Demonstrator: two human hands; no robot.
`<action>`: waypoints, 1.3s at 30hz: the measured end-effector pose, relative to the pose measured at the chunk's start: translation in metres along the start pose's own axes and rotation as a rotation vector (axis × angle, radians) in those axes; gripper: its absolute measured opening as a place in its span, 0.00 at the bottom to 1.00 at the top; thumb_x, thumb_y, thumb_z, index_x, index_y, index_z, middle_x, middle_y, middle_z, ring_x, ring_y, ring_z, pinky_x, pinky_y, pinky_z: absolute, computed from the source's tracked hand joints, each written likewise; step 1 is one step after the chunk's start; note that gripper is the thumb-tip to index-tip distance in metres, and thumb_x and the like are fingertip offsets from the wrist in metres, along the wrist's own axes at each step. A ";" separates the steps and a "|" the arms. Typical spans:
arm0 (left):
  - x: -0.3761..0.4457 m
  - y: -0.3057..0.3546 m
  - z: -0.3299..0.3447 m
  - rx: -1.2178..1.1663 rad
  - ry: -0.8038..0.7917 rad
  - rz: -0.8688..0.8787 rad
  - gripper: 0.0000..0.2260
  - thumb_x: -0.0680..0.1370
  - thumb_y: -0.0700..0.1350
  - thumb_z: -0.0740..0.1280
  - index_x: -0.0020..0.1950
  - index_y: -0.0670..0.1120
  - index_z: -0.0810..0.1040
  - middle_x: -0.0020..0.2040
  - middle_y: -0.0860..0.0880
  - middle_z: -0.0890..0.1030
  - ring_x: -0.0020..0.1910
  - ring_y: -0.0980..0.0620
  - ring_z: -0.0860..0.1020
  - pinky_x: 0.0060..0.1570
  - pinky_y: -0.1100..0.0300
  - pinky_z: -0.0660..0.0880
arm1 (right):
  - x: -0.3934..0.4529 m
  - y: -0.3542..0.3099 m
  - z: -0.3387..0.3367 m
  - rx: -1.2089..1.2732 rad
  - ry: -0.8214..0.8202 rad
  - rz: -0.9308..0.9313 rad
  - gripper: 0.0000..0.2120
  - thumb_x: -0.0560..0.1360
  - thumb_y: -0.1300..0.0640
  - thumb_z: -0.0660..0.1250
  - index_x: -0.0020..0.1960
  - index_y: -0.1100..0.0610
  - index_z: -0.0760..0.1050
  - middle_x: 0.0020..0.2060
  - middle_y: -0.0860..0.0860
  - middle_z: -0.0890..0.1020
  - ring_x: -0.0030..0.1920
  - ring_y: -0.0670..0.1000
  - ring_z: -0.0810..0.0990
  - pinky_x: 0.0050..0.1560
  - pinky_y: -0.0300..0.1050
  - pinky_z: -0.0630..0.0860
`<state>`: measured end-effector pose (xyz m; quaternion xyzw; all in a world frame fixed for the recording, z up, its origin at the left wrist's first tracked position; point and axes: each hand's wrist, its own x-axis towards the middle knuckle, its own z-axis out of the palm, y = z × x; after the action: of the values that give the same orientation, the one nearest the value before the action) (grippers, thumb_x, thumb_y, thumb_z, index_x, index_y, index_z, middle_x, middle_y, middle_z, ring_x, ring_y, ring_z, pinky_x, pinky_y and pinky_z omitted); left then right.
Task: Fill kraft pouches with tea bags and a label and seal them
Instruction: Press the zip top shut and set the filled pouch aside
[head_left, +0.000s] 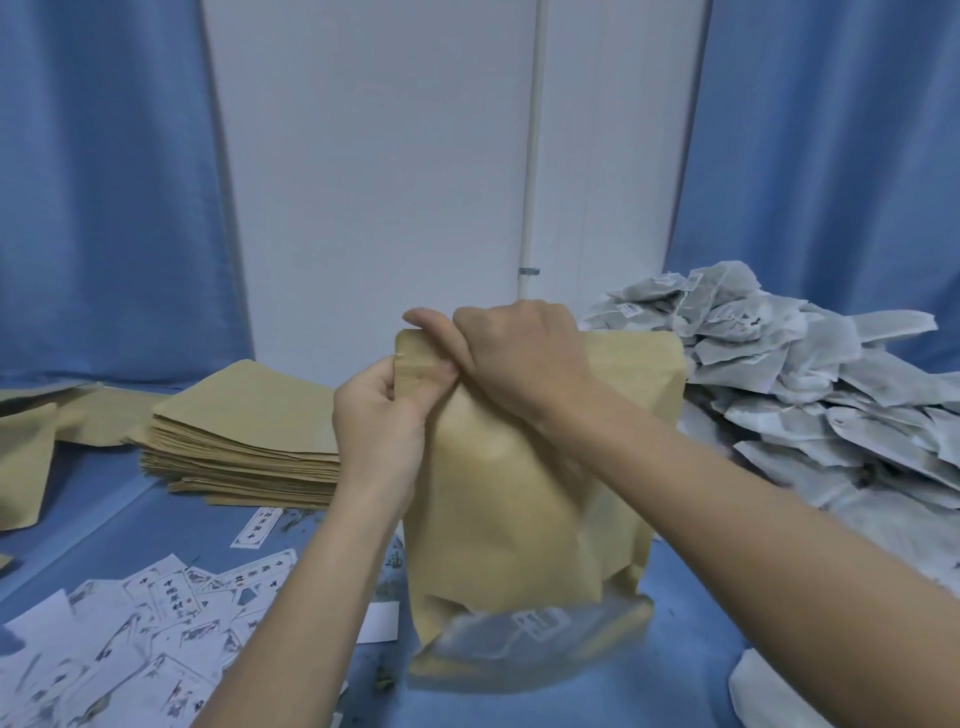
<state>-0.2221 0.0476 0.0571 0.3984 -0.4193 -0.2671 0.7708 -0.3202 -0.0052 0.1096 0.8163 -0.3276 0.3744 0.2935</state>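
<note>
Brown paper pouch (524, 499) stands upright on the blue table (691, 623), one full bag; two hands pinch its top-left edge, left hand (379, 421) and right hand (519, 358), between one flat pouch stack (244, 431) and a big tea-bag heap (810, 395)

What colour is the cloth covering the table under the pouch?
Blue; the head view shows the table cloth plainly beside the kraft pouch.
</note>
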 end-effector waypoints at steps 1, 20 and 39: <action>-0.001 0.001 -0.001 0.001 0.008 -0.008 0.09 0.70 0.42 0.75 0.34 0.40 0.79 0.34 0.45 0.78 0.36 0.51 0.73 0.40 0.55 0.68 | 0.000 0.003 -0.001 0.031 -0.021 -0.007 0.25 0.77 0.34 0.50 0.33 0.51 0.68 0.33 0.55 0.80 0.39 0.60 0.77 0.33 0.45 0.55; 0.005 -0.015 -0.035 -0.003 -0.199 -0.032 0.12 0.62 0.52 0.79 0.41 0.50 0.83 0.39 0.52 0.85 0.37 0.56 0.81 0.33 0.66 0.75 | -0.033 0.080 -0.002 0.338 0.254 0.599 0.32 0.79 0.41 0.52 0.21 0.56 0.63 0.20 0.49 0.71 0.30 0.53 0.74 0.41 0.48 0.69; 0.006 -0.041 -0.077 -0.488 -0.372 -0.636 0.31 0.73 0.65 0.61 0.64 0.43 0.77 0.63 0.43 0.78 0.61 0.43 0.78 0.55 0.51 0.77 | -0.144 0.051 0.061 1.783 -0.364 1.124 0.17 0.70 0.52 0.70 0.56 0.59 0.79 0.50 0.59 0.83 0.47 0.59 0.81 0.47 0.54 0.80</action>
<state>-0.1559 0.0510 -0.0002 0.2589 -0.3320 -0.6495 0.6331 -0.4059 -0.0349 -0.0279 0.5118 -0.3036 0.4330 -0.6771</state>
